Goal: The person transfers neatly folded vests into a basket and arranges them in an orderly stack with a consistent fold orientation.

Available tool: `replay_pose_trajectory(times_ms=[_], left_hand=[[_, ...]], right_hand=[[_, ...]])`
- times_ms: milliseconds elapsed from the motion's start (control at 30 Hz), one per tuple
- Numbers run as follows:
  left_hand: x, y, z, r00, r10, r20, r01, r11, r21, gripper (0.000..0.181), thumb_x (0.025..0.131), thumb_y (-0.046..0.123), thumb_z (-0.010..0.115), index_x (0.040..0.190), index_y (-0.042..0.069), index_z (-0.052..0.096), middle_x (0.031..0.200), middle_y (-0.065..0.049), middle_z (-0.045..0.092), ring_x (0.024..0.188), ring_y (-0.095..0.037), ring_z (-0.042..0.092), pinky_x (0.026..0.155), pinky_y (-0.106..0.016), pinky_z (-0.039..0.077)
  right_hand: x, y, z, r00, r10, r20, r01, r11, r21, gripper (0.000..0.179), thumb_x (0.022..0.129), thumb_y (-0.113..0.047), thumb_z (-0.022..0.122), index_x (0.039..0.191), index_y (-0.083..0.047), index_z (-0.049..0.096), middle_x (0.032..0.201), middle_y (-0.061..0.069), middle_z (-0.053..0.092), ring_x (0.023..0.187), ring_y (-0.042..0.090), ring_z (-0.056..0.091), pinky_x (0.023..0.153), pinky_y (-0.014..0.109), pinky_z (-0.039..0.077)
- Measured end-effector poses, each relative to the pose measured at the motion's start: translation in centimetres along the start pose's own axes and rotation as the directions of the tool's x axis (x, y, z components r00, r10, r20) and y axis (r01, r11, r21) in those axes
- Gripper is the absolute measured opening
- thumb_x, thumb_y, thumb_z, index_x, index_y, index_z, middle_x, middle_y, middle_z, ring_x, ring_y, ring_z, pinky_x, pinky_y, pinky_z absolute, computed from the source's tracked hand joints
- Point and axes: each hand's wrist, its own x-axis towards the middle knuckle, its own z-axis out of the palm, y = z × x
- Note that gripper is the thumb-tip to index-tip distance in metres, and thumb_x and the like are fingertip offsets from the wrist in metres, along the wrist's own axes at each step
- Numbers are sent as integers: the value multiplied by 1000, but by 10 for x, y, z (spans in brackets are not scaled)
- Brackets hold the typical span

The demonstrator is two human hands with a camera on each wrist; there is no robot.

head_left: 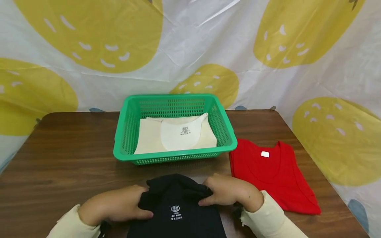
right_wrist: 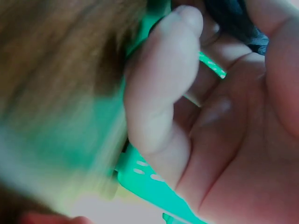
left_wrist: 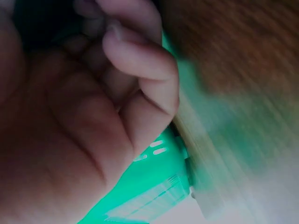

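A black garment [head_left: 178, 211] with a white printed label lies at the near edge of the head view, its top part bunched up. My left hand [head_left: 122, 203] grips its left side, thumb on top. On the other side my right hand [head_left: 227, 190] grips the garment, with the thumb toward the label. Both wrist views show curled fingers, with dark cloth partly visible at the right hand. Behind the garment stands a green basket [head_left: 175, 155] holding a folded cream garment [head_left: 150, 132] with a printed label at its neck.
To the right lies a folded red tank top [head_left: 271, 175] with a white tag, close to my right forearm. The brown wooden table [head_left: 59, 158] ends at a patterned cloth [head_left: 190, 43] hanging behind and on the right.
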Motion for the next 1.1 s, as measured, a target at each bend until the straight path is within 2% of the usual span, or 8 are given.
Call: replay_pose_trajectory(times_ms=[167,400,567,667,800,900,1000,1100], left_hand=[[-1,0,-4,989,146,29,-142,981,-129,27,91,33,72,110,16,63,100,7,63,88,-6,58,80,-26,48],[-9,3,-13,976,215,-5,-209,940,-271,19,94,26,68,106,11,66,93,3,67,80,-7,63,74,-24,52],[-14,4,-20,954,297,-45,-297,910,-288,20,97,23,65,113,10,65,100,2,69,84,-6,66,78,-24,54],[-17,7,-25,939,332,-84,-343,900,-270,25,98,23,65,121,13,64,108,2,71,90,-5,67,81,-25,56],[-21,11,-34,928,337,-157,-368,894,-255,36,97,25,66,132,17,59,122,1,69,101,-6,68,85,-26,57],[-23,13,-38,921,322,-218,-374,886,-273,45,96,24,68,138,18,54,133,-3,64,111,-6,65,88,-28,57],[-24,15,-42,920,291,-263,-363,886,-289,48,95,24,69,140,17,53,138,-6,59,117,-5,61,91,-28,56],[-23,20,-51,920,264,-289,-340,904,-258,45,95,28,70,137,17,56,135,-4,62,117,-3,60,91,-26,55]], right_hand=[[-6,-2,-6,999,-33,18,31,996,89,26,89,-34,75,71,-21,61,54,-10,50,48,2,42,52,18,36],[-16,-3,-18,993,-117,8,113,972,205,9,93,-31,71,92,-25,64,66,-12,60,56,0,53,65,19,47],[-20,-6,-26,988,-154,-5,150,951,270,11,96,-29,67,105,-26,63,80,-12,68,59,11,66,71,23,55],[-25,-9,-32,989,-142,-31,145,946,290,13,97,-30,66,109,-24,65,82,-11,71,57,18,69,68,24,55],[-32,-12,-40,992,-92,-89,115,948,297,17,98,-31,63,109,-18,67,77,-8,71,54,18,66,63,24,53],[-34,-13,-42,987,-71,-144,113,942,315,22,100,-29,60,119,-17,62,80,-5,71,52,17,65,63,27,54],[-34,-11,-43,975,-80,-209,153,920,360,30,102,-26,56,130,-15,58,96,0,74,58,19,68,65,32,58],[-34,-8,-43,954,-109,-281,221,885,410,33,104,-23,52,135,-11,54,106,7,73,64,20,71,66,37,60]])
